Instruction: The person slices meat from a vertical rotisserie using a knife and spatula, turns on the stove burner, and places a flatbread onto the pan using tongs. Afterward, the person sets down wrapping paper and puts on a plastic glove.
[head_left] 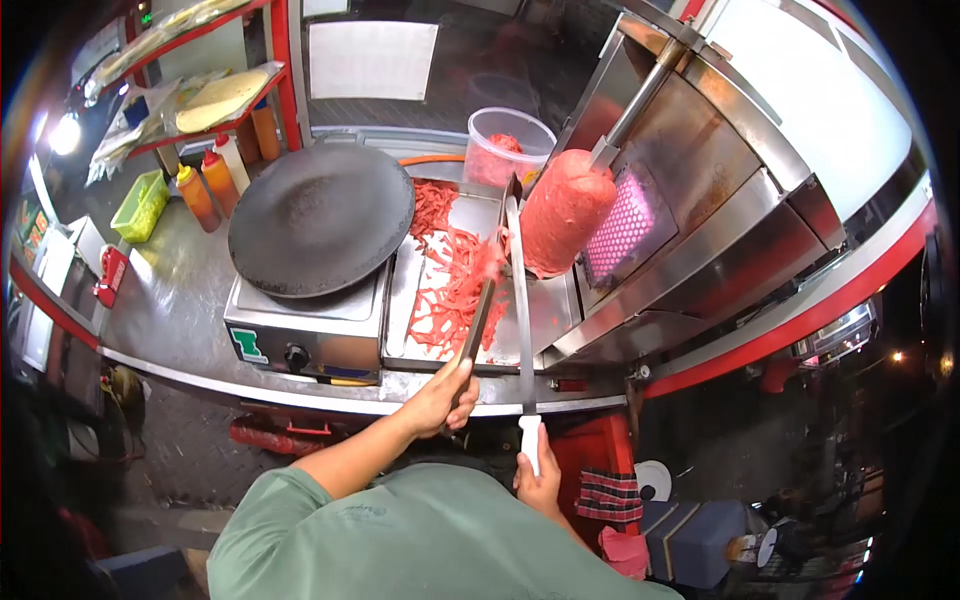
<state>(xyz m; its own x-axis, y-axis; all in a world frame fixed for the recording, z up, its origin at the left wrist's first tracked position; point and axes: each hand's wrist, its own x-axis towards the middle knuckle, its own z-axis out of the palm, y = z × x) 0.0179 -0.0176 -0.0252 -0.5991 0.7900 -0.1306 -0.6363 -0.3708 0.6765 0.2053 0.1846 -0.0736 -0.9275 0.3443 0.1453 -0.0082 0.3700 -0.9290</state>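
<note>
My left hand (440, 402) is closed around a pair of metal tongs (482, 322), whose far end reaches up to blurred strips of meat beside the spit. In my right hand (540, 478) is the white handle of a long knife (524, 320). Its blade points away from me and runs up along the left side of the meat cone (568, 215). That reddish cone stands slightly tilted on a vertical spit (645, 95). Below and to the left, shaved meat strips (450, 290) lie scattered over a metal tray (403, 315).
A black round griddle (320, 220) sits on a burner left of the tray. Behind the tray stands a clear bucket (480, 150) with meat. The grill's pink-glowing burner (620, 225) is right of the cone. Sauce bottles (217, 180) and a green basket (142, 207) stand left.
</note>
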